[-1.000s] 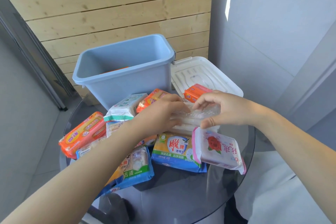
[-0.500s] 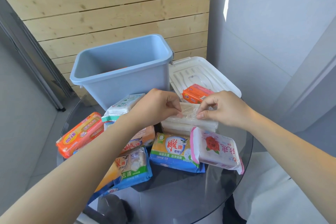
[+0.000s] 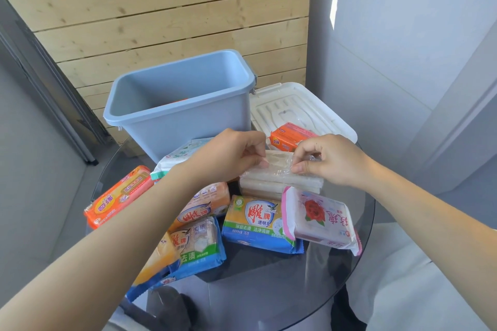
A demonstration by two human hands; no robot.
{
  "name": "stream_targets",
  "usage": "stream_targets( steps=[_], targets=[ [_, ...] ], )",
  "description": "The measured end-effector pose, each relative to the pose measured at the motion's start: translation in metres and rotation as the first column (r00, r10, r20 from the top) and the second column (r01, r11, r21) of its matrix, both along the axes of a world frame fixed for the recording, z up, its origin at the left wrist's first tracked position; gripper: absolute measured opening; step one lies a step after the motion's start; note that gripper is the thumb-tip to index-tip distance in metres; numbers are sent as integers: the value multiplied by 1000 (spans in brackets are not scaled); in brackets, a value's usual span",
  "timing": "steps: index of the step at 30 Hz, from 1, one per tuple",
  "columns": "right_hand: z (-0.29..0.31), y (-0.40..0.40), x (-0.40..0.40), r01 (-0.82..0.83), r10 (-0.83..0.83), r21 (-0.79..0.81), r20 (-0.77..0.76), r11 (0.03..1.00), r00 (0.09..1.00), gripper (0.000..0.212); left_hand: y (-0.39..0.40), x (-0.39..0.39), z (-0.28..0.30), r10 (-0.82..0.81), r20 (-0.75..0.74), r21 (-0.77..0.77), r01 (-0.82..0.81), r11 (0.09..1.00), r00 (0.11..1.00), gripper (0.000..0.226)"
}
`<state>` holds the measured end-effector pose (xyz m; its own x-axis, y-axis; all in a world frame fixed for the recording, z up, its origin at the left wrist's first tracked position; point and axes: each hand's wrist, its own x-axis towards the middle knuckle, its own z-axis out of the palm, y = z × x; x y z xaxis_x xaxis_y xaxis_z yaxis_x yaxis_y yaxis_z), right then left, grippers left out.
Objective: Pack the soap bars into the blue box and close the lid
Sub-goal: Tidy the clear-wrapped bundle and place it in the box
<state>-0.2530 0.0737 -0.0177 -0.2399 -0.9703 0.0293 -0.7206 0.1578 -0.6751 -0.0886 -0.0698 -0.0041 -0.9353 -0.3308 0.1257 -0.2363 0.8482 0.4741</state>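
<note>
Head view: hands (image 3: 279, 160) have lifted the clear-wrapped soap pack (image 3: 279, 179) slightly.

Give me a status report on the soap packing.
Both hands, left and right, pinch the clear-wrapped soap. Blue box open, lid off beside it. Path clear.
</note>
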Motion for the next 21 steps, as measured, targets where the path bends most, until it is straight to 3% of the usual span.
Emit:
stream_targets(
  steps=[8,11,15,21],
  targets=[
    [-9,-2,8,23,-33,-93,-111,995,993,7,2,-22,-11,56,33,-45,-55,997,998,8],
    [-13,-4,8,28,-39,-133,-78,991,996,7,0,-25,-13,74,76,21,-76,997,994,10],
    [-17,-5,5,100,-107,-162,-35,982,994,23,-1,-30,-13,137,99,150,-151,977,986,22],
    [-21,-5,5,158,-156,-210,24,965,987,15,1,-32,-16,221,40,81,-224,971,974,20]
  ],
)
